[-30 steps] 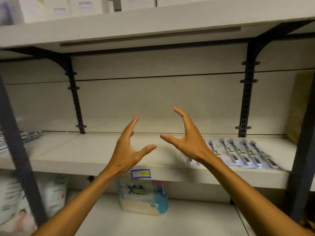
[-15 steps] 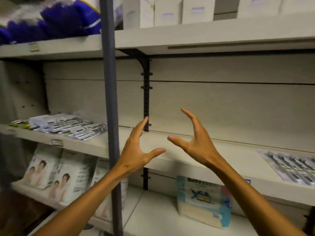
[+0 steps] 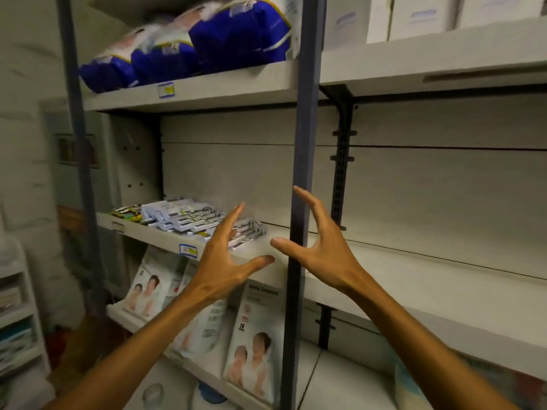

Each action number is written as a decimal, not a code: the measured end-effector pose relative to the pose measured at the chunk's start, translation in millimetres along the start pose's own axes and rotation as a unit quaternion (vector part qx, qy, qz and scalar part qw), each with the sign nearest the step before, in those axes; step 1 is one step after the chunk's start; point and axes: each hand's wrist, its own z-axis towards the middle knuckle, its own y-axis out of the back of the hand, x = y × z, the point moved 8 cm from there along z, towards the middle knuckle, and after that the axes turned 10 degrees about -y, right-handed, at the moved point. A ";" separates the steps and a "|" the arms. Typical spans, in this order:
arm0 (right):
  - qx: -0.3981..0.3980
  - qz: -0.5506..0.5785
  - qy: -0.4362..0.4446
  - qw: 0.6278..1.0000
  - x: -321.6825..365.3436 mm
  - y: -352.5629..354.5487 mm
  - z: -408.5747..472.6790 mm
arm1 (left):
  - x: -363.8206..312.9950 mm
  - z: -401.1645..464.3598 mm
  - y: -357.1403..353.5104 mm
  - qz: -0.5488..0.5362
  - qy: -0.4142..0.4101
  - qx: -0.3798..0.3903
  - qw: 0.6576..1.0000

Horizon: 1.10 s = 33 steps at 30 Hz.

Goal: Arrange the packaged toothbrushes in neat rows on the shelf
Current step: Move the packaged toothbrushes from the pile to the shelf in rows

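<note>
A loose pile of packaged toothbrushes (image 3: 189,217) lies on the left bay of the middle shelf (image 3: 154,236). My left hand (image 3: 225,261) is raised in front of the pile's right end, fingers spread, holding nothing. My right hand (image 3: 319,247) hovers to its right, also spread and empty, in front of the blue upright post (image 3: 299,179). The two palms face each other about a hand's width apart. The shelf board (image 3: 429,279) to the right of the post is bare in this view.
Blue and white soft packs (image 3: 189,45) fill the upper left shelf, white boxes (image 3: 414,16) the upper right. Diaper packs with baby pictures (image 3: 251,341) stand on the lower shelf. A black bracket rail (image 3: 342,173) runs down the back wall. A white rack (image 3: 17,306) stands at far left.
The view has swung left: the laid-out toothbrushes at the right have left the frame and the pile at the left now sits behind my left hand. Both hands stay empty and spread.
</note>
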 end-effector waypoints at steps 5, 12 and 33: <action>0.012 0.014 0.013 1.000 5.6 -53.5 42.4 | 48.3 20.7 41.8 0.032 0.001 -0.005 0.999; -0.004 0.030 0.007 1.000 -0.7 -102.9 114.9 | 124.6 75.0 84.0 0.055 0.008 0.005 0.998; -0.117 -0.091 -0.105 0.983 -49.1 -159.7 218.5 | 374.7 175.3 111.6 0.199 0.096 0.121 0.968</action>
